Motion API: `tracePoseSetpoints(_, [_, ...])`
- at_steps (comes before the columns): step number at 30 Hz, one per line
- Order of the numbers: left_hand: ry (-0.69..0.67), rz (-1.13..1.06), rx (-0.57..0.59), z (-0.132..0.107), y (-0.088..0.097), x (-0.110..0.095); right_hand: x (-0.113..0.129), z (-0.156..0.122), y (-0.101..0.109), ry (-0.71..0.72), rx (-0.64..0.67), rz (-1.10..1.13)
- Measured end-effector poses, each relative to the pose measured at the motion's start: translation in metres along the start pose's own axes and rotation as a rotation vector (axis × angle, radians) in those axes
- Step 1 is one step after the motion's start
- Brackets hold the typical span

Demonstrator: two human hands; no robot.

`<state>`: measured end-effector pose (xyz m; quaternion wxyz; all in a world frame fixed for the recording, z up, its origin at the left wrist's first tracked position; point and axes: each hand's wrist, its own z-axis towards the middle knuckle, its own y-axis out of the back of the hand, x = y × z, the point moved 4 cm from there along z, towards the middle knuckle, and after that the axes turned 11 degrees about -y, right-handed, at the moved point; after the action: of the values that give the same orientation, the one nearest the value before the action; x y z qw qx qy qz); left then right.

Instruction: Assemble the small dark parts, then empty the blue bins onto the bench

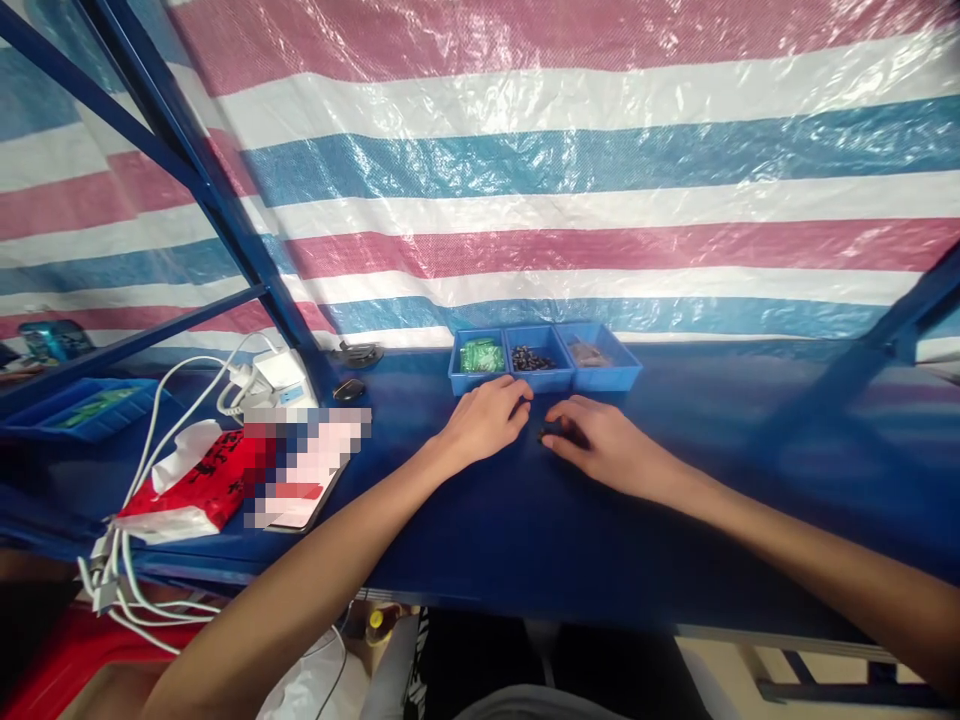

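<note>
My left hand (491,415) rests just in front of the blue bins, palm down. Its fingers are bent, with a gap between thumb and fingertips, and nothing shows in it. To its right, my right hand (600,440) is curled above the blue tabletop, its thumb and fingers around a small black part (541,436), mostly hidden. Behind the hands stand three joined blue bins: the left bin (454,372) holds green pieces (481,356), the middle bin (541,380) small black parts (531,358), and the right bin (622,375) greyish-brown pieces (587,353) too small to make out.
At left lie a phone (315,480), partly pixelated, a red tissue pack (217,480), a white power strip (289,385) with cables, and a black mouse-like object (349,390). Another blue tray (45,425) sits beyond the blue metal frame (247,250). A striped sheet (562,160) hangs behind.
</note>
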<state>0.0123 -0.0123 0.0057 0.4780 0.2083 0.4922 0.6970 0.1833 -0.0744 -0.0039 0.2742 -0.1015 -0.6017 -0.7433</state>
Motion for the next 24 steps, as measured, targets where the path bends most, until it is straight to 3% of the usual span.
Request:
tracePoseSetpoints(5, [0.009,-0.006,0.017,0.001,-0.002,0.002,-0.001,-0.001,-0.013,0.061,0.058,-0.125])
tracePoseSetpoints(16, [-0.021,-0.01,0.082,0.001,-0.005,-0.001,-0.006,0.004,-0.011,0.137,0.063,-0.016])
tracePoseSetpoints(24, [-0.064,-0.024,0.109,0.001,-0.005,-0.01,-0.007,0.006,-0.004,0.092,-0.052,0.133])
